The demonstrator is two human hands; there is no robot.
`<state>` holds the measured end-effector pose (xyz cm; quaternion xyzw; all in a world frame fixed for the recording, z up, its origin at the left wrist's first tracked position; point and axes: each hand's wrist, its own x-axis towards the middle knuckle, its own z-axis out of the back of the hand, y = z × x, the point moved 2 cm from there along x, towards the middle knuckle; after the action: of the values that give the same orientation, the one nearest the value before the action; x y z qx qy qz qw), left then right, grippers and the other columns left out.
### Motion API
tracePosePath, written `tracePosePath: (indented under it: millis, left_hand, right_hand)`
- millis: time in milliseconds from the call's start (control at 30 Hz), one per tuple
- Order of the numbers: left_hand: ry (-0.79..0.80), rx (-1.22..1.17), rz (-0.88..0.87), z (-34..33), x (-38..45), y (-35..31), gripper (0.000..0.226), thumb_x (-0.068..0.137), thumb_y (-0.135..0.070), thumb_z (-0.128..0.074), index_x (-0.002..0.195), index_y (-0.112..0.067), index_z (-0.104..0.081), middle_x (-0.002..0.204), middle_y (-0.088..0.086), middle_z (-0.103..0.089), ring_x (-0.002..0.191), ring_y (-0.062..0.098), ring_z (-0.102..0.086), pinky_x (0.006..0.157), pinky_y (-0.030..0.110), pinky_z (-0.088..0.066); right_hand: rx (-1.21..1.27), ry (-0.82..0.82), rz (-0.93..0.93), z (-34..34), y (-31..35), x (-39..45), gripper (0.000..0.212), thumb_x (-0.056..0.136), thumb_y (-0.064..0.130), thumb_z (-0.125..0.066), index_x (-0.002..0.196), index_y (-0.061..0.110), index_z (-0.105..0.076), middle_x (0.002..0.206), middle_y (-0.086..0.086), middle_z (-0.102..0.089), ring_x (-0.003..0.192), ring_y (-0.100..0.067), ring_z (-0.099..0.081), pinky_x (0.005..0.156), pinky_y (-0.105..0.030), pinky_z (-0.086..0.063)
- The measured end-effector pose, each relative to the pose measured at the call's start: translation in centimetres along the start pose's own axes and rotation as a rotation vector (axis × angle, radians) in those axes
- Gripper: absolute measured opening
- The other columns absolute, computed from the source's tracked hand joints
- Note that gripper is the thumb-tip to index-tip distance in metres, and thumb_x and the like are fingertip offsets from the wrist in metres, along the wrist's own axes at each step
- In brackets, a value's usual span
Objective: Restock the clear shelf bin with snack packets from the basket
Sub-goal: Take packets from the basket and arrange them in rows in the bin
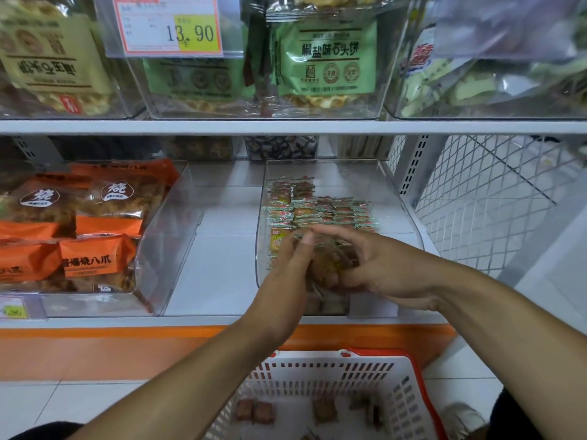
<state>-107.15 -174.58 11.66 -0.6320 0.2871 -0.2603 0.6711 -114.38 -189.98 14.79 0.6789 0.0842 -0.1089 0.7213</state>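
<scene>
Both the left hand (293, 265) and right hand (381, 268) grip a bundle of snack packets (330, 265) inside the clear bin (409, 217). A few packets lie in the basket (365, 369) below.

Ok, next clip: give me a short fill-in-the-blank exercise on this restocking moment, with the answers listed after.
1. Both hands, left hand and right hand, hold a bunch of snack packets inside the clear ____.
2. The basket below has a ____ rim.
3. The bin to the left holds ____ packages.
4. The price tag above reads ____.

Answers: bin; red; orange; 13.90
</scene>
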Motion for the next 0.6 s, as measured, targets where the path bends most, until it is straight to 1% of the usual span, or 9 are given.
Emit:
tracePosePath:
  millis: [67,133,167,233,300,367,400,467,600]
  left_hand:
    - [0.014,0.123,0.087,-0.9,1.1,-0.6,0.086,0.091,-0.077,-0.036,0.161,-0.037,-0.007,0.156,-0.005,-0.044,0.138,0.020,-0.045,0.106,0.036,-0.036]
    - [0.032,0.263,0.120,-2.0,1.7,-1.4,0.093,0.080,-0.087,-0.032,0.157,-0.052,0.008,0.162,-0.013,-0.033,0.146,0.017,-0.035,0.111,0.037,-0.031]
    - [0.023,0.243,0.111,-1.9,1.6,-1.4,0.090,0.084,-0.085,-0.034,0.157,-0.051,0.007,0.161,-0.015,-0.032,0.146,0.015,-0.035,0.111,0.035,-0.032]
    - [-0.062,0.118,0.057,-2.0,2.6,-1.4,0.072,0.096,-0.070,-0.039,0.159,-0.047,-0.014,0.146,-0.025,-0.045,0.129,0.001,-0.046,0.099,0.025,-0.037]
    - [-0.192,0.039,0.038,-1.7,3.6,-1.0,0.032,0.103,-0.050,-0.045,0.135,-0.049,-0.045,0.115,-0.033,-0.060,0.101,-0.010,-0.060,0.082,0.016,-0.048]
    - [-0.223,0.161,0.022,-1.5,4.2,-0.5,0.016,0.105,-0.035,-0.049,0.120,-0.042,-0.051,0.106,-0.023,-0.062,0.092,-0.003,-0.061,0.070,0.016,-0.051]
    - [-0.182,0.261,0.035,-1.4,4.5,-0.2,0.016,0.105,-0.029,-0.052,0.117,-0.039,-0.053,0.107,-0.019,-0.061,0.091,-0.001,-0.059,0.067,0.015,-0.049]
    - [-0.090,0.445,0.024,-1.3,5.0,0.4,0.023,0.100,-0.019,-0.058,0.116,-0.035,-0.057,0.109,-0.016,-0.058,0.095,0.003,-0.057,0.073,0.020,-0.053]
    - [-0.061,0.596,-0.063,-0.8,5.8,1.2,0.035,0.093,-0.015,-0.063,0.126,-0.026,-0.061,0.126,-0.004,-0.062,0.109,0.015,-0.057,0.095,0.039,-0.057]
  right_hand:
    - [-0.164,-0.038,0.027,0.3,0.1,0.6,0.086,0.084,-0.023,-0.054,0.143,0.039,-0.049,0.130,-0.006,-0.067,0.116,-0.022,-0.067,0.100,-0.047,-0.054]
    - [-0.314,-0.080,0.015,0.8,0.3,1.3,0.082,0.075,-0.012,-0.056,0.133,0.047,-0.052,0.123,-0.016,-0.067,0.113,-0.043,-0.064,0.092,-0.062,-0.054]
    - [-0.351,-0.100,0.004,1.2,0.4,1.7,0.078,0.069,-0.005,-0.056,0.128,0.046,-0.054,0.115,-0.020,-0.068,0.105,-0.046,-0.066,0.081,-0.058,-0.057]
    - [-0.365,-0.154,-0.010,2.3,0.9,2.8,0.069,0.063,0.003,-0.057,0.119,0.043,-0.055,0.103,-0.015,-0.070,0.082,-0.030,-0.068,0.064,-0.037,-0.049]
    - [-0.390,-0.269,-0.018,4.0,1.3,4.5,0.063,0.069,0.006,-0.067,0.121,0.038,-0.054,0.110,-0.008,-0.068,0.089,-0.021,-0.066,0.069,-0.039,-0.049]
    - [-0.502,-0.419,-0.043,6.2,1.2,6.8,0.059,0.083,0.007,-0.071,0.132,0.031,-0.048,0.119,-0.009,-0.063,0.100,-0.028,-0.066,0.071,-0.040,-0.053]
    - [-0.587,-0.482,-0.066,7.3,1.2,8.2,0.059,0.087,0.010,-0.070,0.137,0.028,-0.044,0.121,-0.011,-0.060,0.099,-0.031,-0.066,0.062,-0.033,-0.050]
    - [-0.714,-0.539,-0.115,8.6,0.9,10.6,0.059,0.091,0.016,-0.068,0.141,0.027,-0.041,0.126,-0.014,-0.055,0.100,-0.033,-0.064,0.061,-0.026,-0.044]
    - [-0.788,-0.498,-0.077,9.4,0.9,14.5,0.059,0.088,0.016,-0.070,0.141,0.022,-0.043,0.132,-0.013,-0.057,0.109,-0.031,-0.061,0.076,-0.028,-0.043]
